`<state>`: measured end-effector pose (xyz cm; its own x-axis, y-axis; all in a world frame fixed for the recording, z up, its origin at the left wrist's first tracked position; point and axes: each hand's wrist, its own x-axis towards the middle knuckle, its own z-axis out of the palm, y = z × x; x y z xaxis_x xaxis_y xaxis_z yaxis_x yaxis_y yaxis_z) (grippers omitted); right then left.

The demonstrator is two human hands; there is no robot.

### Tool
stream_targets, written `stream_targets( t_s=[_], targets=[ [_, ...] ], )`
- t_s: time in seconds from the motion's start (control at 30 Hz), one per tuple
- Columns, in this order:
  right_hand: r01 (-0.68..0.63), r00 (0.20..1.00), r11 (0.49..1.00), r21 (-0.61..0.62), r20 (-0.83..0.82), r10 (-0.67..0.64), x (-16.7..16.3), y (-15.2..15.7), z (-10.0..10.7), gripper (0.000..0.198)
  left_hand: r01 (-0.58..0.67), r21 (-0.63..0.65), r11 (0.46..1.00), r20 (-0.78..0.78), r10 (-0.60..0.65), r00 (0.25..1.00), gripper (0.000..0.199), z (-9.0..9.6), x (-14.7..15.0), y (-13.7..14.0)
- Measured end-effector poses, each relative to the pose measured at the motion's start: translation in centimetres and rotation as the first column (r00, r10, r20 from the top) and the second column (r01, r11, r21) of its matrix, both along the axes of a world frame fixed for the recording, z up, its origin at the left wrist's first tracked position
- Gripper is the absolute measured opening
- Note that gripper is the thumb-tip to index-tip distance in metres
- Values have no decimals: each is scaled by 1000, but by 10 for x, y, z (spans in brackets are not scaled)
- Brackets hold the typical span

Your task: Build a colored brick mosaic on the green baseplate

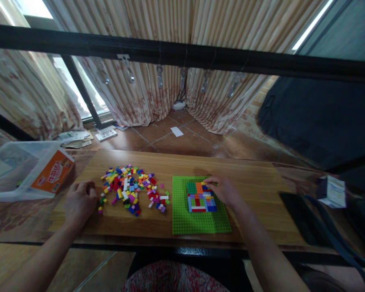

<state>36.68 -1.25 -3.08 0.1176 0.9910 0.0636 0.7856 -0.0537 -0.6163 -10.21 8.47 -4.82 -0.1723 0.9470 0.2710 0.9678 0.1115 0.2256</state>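
Observation:
A green studded baseplate (179,219) lies on the wooden table, bearing a flat, multicoloured block of toy bricks (198,202). At the far right corner of that block, the fingertips of my right hand (222,189) pinch a small yellow brick (204,183), which appears to touch the bricks below; the exact contact is too small to tell. My left hand (80,202) rests on the table with its fingers curled in, and nothing shows in it. Just right of it spreads a pile of loose toy bricks (126,184) in many colours.
A clear plastic tub (15,170) with an orange label stands left of the table (249,174). A black metal bar with hooks (182,54) crosses beyond the table, before striped curtains (146,93). A dark strap (331,235) and a small box (334,192) lie at right.

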Motion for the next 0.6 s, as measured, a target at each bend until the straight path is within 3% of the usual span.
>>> stream_targets(
  t_s=[0.4,0.6],
  targets=[
    [-69,975,995,-68,-215,53,5,5,3,15,-6,-14,1000,42,6,999,37,3,3,-1],
    [-29,966,994,-105,-259,1,6,6,1,17,0,7,1000,45,0,999,33,3,3,-1]
  ],
)
